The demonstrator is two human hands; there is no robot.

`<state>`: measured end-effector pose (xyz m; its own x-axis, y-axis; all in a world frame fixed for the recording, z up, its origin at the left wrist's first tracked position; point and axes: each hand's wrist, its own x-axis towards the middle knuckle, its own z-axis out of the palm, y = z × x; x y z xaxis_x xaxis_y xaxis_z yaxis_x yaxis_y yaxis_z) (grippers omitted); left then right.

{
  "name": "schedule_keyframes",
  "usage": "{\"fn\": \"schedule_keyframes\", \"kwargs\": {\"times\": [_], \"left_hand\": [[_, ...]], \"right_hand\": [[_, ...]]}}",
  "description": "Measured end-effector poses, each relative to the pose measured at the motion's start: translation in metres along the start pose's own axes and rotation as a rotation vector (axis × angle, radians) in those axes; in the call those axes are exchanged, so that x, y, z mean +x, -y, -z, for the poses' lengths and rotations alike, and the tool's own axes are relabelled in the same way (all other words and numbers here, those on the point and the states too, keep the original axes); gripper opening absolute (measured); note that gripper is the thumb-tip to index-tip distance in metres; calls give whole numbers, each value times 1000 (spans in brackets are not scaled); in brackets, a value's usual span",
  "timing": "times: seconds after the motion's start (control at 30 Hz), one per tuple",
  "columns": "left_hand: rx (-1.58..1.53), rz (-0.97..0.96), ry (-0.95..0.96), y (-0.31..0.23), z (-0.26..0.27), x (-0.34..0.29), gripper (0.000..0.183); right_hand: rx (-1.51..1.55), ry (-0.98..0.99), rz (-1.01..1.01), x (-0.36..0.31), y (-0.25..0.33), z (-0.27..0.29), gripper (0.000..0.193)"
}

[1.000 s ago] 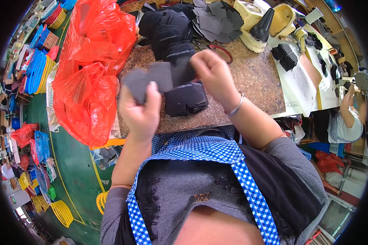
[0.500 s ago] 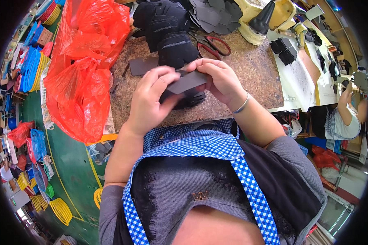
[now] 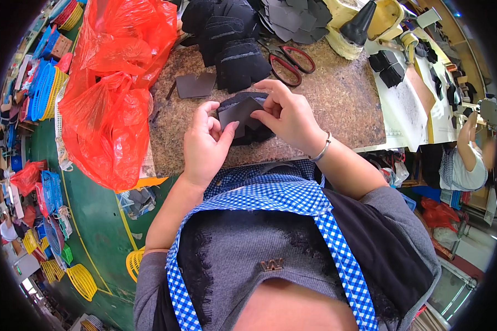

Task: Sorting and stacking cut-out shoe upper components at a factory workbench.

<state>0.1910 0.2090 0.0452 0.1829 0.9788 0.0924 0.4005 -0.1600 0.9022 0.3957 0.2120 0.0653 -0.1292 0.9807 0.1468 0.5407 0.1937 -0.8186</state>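
A dark cut piece (image 3: 243, 112) is pinched by both hands, left hand (image 3: 207, 144) and right hand (image 3: 286, 115), over a small stack (image 3: 254, 132) near the worktable's (image 3: 337, 105) front edge, larger piles (image 3: 232, 44) at the back edge seemingly unworked.

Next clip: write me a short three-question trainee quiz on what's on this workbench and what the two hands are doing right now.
1. True or false: both the left hand and the right hand grip the same dark cut piece.
2. What lies on the speckled worktop just beyond the right hand?
A. red-handled scissors
B. a hammer
C. a tape measure
3. What colour are the plastic bags piled at the worktop's left edge?

Key
1. True; the piece is pinched between the fingers of both hands, above a small stack of dark pieces.
2. A; the red-handled scissors.
3. Red-orange.
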Motion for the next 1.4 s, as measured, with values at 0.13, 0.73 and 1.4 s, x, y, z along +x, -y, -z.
{"fn": "schedule_keyframes", "kwargs": {"times": [0.13,0.73,1.4], "left_hand": [[221,-31,1,4,-4,-1,46],[313,-114,-199,35,27,40,13],[-640,86,-508,16,47,66,6]], "right_hand": [[-162,57,11,1,-2,-2,37],[-529,-55,296,115,-57,0,29],[20,201,-23,40,-7,7,41]]}}
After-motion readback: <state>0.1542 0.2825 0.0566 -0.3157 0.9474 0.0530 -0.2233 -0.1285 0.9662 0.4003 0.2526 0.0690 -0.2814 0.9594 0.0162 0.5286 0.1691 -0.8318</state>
